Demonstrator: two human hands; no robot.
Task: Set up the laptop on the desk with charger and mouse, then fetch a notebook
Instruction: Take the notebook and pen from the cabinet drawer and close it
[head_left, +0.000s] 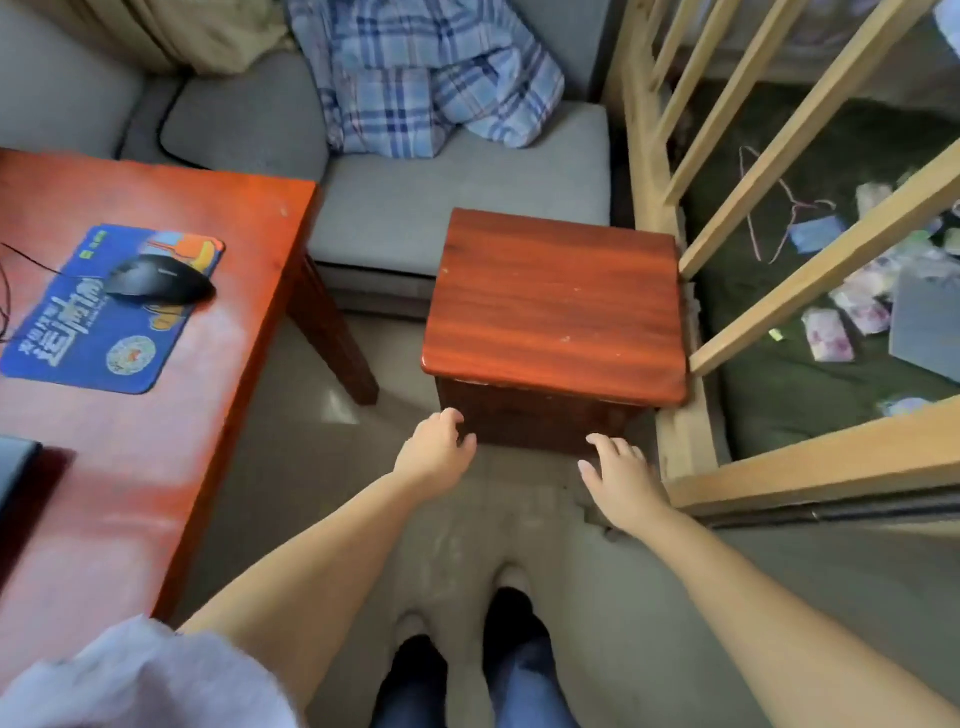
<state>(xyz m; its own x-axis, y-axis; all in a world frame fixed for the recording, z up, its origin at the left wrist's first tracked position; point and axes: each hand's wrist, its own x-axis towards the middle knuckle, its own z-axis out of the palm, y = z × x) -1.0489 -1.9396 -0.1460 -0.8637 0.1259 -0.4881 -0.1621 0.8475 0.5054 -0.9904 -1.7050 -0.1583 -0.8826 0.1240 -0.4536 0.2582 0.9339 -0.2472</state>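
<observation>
Where cabinet (553, 306) stands, two hands.

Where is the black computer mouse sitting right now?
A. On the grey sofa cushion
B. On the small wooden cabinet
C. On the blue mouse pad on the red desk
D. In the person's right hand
C: the black mouse rests on the blue mouse pad on the red desk; both hands reach toward the small cabinet instead.

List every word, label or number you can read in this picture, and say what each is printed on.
Mouse pad: large white Chinese characters and smaller print, seen upside down and too blurred to read.
Round emblem on the pad: unreadable.
Mouse, desk, wooden cabinet: no text visible.
</observation>
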